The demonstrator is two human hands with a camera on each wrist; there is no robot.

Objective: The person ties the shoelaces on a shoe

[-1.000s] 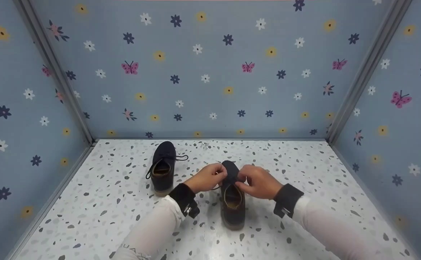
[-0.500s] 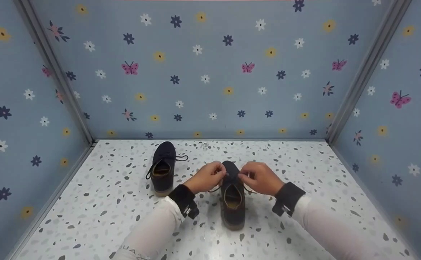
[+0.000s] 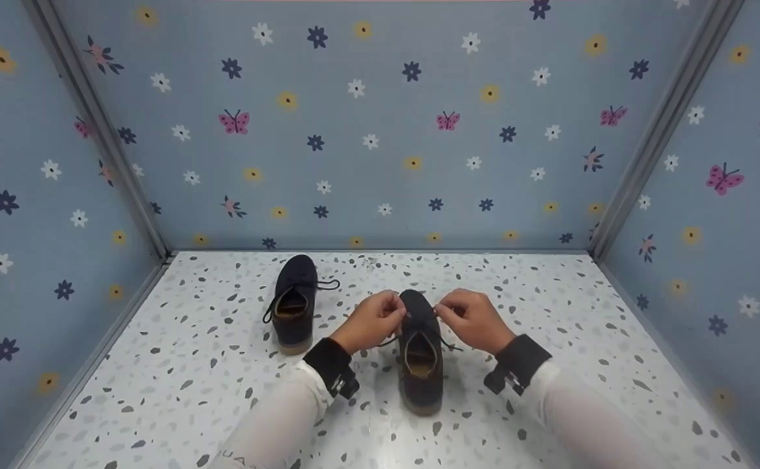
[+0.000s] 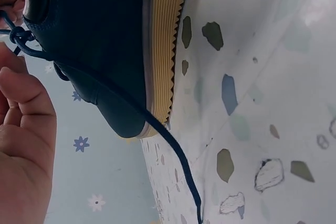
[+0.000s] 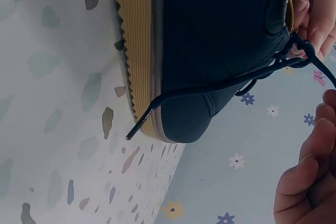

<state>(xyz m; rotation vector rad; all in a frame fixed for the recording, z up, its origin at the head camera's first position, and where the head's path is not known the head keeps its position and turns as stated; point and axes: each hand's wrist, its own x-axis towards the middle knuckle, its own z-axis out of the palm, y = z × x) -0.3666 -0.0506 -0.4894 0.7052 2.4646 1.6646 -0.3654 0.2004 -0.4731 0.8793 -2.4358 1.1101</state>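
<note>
A dark blue lace-up shoe (image 3: 422, 392) with a ribbed tan sole stands upright on the floor, toe away from me. My left hand (image 3: 372, 322) is at the left of its front, pinching the shoelace between thumb and fingertips. On the other side, my right hand (image 3: 475, 322) pinches the lace too. In the right wrist view a stretch of shoelace (image 5: 220, 85) runs from the knot (image 5: 298, 51) over the shoe's side to its loose tip, while another stretch leads up to my right fingers. A loose lace end (image 4: 176, 148) also hangs down in the left wrist view.
A matching dark shoe (image 3: 296, 271) stands to the left with its laces loose. The white speckled floor (image 3: 210, 365) is bounded by blue panels (image 3: 380, 111) with flowers and butterflies at the back and both sides.
My right hand has drawn away from the shoe, slightly up and to the right, and my left hand a little to the left. A lace end now shows at the right. The shoes have stayed put.
</note>
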